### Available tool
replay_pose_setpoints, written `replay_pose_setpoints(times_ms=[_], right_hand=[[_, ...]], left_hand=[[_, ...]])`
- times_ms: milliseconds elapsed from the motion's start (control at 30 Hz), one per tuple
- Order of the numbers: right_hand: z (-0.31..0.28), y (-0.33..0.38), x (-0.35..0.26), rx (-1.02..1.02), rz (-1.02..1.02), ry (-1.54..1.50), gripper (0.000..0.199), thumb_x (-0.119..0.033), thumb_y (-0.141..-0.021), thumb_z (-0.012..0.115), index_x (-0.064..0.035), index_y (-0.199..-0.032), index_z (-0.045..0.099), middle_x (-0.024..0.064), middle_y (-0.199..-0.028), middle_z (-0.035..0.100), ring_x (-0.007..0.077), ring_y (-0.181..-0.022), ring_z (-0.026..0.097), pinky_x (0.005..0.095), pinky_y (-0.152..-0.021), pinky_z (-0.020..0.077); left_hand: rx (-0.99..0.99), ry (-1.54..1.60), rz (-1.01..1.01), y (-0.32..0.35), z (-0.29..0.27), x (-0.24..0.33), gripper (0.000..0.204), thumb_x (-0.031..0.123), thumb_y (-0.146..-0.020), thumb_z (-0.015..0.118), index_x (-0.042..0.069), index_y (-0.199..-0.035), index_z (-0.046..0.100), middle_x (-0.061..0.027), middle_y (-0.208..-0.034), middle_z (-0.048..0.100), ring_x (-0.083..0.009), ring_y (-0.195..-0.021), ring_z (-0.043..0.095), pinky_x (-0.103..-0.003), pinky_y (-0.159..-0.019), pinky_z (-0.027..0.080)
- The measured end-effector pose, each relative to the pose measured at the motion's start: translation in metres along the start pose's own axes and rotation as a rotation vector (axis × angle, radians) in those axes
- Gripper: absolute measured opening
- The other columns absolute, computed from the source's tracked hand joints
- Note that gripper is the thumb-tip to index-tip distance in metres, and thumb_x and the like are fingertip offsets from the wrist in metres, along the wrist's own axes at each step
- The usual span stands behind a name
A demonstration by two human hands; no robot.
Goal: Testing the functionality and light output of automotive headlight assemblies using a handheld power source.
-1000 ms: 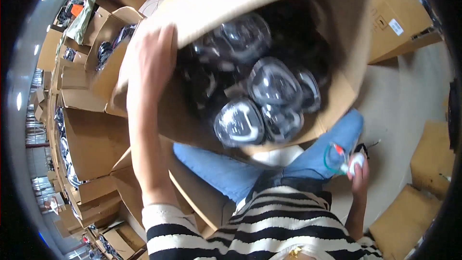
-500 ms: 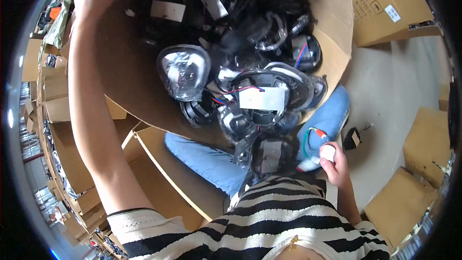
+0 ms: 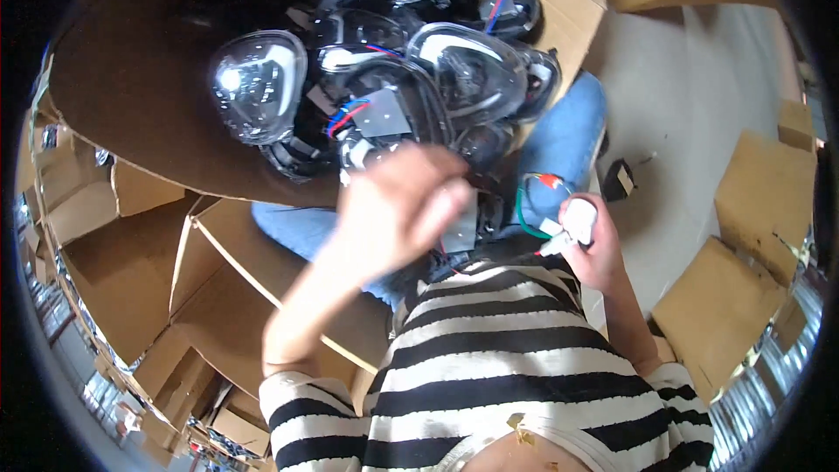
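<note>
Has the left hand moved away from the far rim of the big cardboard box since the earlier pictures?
Yes. The left hand has come down from the far rim of the cardboard box to its near edge, close to the striped shirt.

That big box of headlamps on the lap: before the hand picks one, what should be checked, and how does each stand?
1. Cardboard box tipped open toward the person: ok.
2. Headlamps within reach: ok.
3. Left hand free to grasp: cannot tell, blurred.
4. Right hand grips the white connector: ok.
5. Connector's green wire free of the pile: cannot tell.
</note>
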State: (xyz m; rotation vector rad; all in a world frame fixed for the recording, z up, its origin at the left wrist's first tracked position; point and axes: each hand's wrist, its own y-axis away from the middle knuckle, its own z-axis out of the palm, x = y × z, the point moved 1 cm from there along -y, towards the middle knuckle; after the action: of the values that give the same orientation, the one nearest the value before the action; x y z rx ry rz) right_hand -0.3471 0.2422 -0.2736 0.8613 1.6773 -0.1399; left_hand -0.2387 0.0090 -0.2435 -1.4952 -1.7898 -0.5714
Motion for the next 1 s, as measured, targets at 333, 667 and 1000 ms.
replay_pose_setpoints(times_ms=[333, 667, 1000], right_hand=[[-0.014, 0.002, -0.015, 0.011, 0.106, -0.323, 0.033, 0.003, -0.064, 0.047, -0.0032, -0.095, 0.042, 0.0030, -0.083, 0.047, 0.0085, -0.075, 0.045, 0.0223, -0.068, 0.0375], [-0.027, 0.001, -0.046, -0.211, 0.021, -0.475, 0.032, 0.004, -0.062, 0.049, -0.0036, -0.093, 0.042, 0.0015, -0.077, 0.047, 0.0066, -0.070, 0.045, 0.0209, -0.062, 0.0369], [-0.025, -0.010, -0.049, -0.394, 0.045, -0.534, 0.034, 0.004, -0.062, 0.049, -0.0041, -0.094, 0.041, 0.0020, -0.076, 0.046, 0.0081, -0.070, 0.044, 0.0214, -0.063, 0.0369]], left_hand=[[-0.385, 1.095, -0.466, 0.038, 0.092, 0.035, 0.021, 0.012, -0.084, 0.038, -0.002, -0.093, 0.051, -0.0015, -0.074, 0.051, -0.0043, -0.059, 0.043, -0.016, -0.054, 0.035], [-0.258, 0.828, -0.105, 0.020, 0.072, 0.025, 0.018, 0.007, -0.076, 0.049, -0.001, -0.091, 0.055, -0.0080, -0.063, 0.048, -0.0152, -0.054, 0.046, -0.025, -0.050, 0.035], [-0.467, 1.098, -0.028, 0.024, 0.070, 0.012, 0.015, 0.006, -0.079, 0.043, 0.000, -0.070, 0.053, -0.0071, -0.060, 0.048, -0.0162, -0.053, 0.045, -0.026, -0.048, 0.033]])
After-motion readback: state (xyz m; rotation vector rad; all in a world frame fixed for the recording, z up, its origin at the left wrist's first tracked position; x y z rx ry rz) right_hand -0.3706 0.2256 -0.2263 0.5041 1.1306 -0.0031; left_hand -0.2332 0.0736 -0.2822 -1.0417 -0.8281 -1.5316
